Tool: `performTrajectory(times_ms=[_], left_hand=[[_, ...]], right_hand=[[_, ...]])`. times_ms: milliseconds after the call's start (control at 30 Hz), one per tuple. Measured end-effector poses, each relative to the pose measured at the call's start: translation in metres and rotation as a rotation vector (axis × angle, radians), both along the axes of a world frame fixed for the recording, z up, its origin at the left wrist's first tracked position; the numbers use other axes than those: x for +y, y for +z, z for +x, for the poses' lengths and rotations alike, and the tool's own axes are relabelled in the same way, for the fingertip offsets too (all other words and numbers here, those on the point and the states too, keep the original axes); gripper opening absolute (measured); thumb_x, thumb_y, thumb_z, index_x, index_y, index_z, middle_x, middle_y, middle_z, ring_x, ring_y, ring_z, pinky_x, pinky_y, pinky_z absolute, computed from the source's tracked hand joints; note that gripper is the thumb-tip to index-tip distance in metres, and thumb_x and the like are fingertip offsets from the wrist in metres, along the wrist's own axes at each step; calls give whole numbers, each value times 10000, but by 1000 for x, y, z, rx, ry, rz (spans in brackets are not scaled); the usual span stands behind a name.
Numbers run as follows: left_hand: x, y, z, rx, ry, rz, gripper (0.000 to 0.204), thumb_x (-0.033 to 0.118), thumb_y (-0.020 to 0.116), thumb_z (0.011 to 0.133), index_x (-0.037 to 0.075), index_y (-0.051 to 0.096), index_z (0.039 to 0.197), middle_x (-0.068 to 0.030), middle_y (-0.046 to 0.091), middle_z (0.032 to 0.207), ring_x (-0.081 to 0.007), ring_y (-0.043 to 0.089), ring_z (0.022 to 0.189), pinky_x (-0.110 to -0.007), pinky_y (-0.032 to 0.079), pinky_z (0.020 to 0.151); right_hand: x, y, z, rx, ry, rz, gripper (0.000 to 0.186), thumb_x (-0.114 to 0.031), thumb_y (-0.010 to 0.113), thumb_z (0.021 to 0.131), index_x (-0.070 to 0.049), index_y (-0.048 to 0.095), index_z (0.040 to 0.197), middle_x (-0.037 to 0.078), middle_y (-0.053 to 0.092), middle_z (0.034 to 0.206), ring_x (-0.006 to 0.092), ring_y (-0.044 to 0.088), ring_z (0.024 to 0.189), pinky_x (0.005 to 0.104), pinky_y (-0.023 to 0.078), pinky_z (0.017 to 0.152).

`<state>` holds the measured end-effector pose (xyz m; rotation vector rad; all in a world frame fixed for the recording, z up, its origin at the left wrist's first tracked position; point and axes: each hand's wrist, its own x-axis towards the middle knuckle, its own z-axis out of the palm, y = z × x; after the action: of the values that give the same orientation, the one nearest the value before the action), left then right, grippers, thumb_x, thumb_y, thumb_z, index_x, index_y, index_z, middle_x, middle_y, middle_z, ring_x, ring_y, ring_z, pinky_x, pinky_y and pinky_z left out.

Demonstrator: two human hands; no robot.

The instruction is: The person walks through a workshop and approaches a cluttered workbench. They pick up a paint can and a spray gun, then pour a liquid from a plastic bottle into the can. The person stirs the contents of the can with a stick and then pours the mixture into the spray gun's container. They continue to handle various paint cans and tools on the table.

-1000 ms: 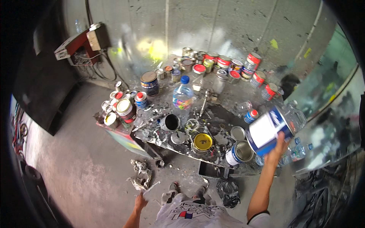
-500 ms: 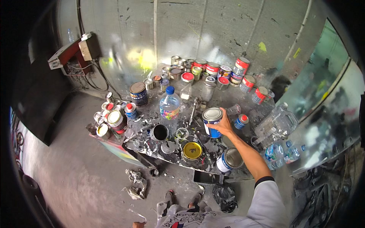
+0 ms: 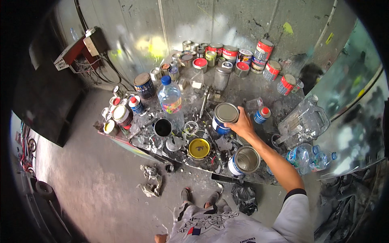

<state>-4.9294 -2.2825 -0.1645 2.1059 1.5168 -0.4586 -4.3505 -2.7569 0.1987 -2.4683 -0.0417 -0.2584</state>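
My right hand (image 3: 244, 125) is wrapped around the side of a blue and white paint can (image 3: 221, 126) with a grey metal lid, upright over the workbench. Just in front of it are a partly hidden can under my forearm and an open white and blue can (image 3: 239, 163) with a bare metal inside. A yellow-topped can (image 3: 199, 148) sits to the left, near the bench edge. Beyond my right hand stands a small blue can with a red cap (image 3: 262, 115). Only a small part of my left hand (image 3: 161, 238) shows low at the bottom edge, its fingers unclear.
The paint-splattered workbench (image 3: 263, 87) carries rows of cans along the wall, a large water bottle (image 3: 169, 99), a dark-filled cup (image 3: 163, 128), and a spray gun (image 3: 204, 103). At right stand a clear jug (image 3: 304, 121) and plastic bottles (image 3: 298, 157). A black bag (image 3: 244, 198) lies on the floor.
The view has shifted a little. My right hand keeps hold of the blue and white can, which now tilts slightly and shows more of its lid.
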Motion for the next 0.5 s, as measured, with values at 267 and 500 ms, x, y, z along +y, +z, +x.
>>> performTrajectory(times_ms=[267, 500], left_hand=[[18, 20, 52, -31, 416, -477, 552, 25, 644, 808, 20, 398, 1302, -175, 669, 911, -277, 684, 676, -366, 529, 494], [31, 36, 78, -321, 270, -437, 386, 82, 695, 810, -33, 564, 1153, -136, 706, 856, -198, 694, 677, -320, 541, 597]], right_hand=[[59, 35, -52, 422, 679, -670, 213, -63, 600, 777, -39, 699, 964, 153, 712, 976, 355, 682, 933, 466, 541, 755], [81, -11, -8, 1112, 849, -771, 644, -90, 568, 765, -259, 537, 1386, 115, 711, 940, 222, 663, 738, 405, 533, 585]])
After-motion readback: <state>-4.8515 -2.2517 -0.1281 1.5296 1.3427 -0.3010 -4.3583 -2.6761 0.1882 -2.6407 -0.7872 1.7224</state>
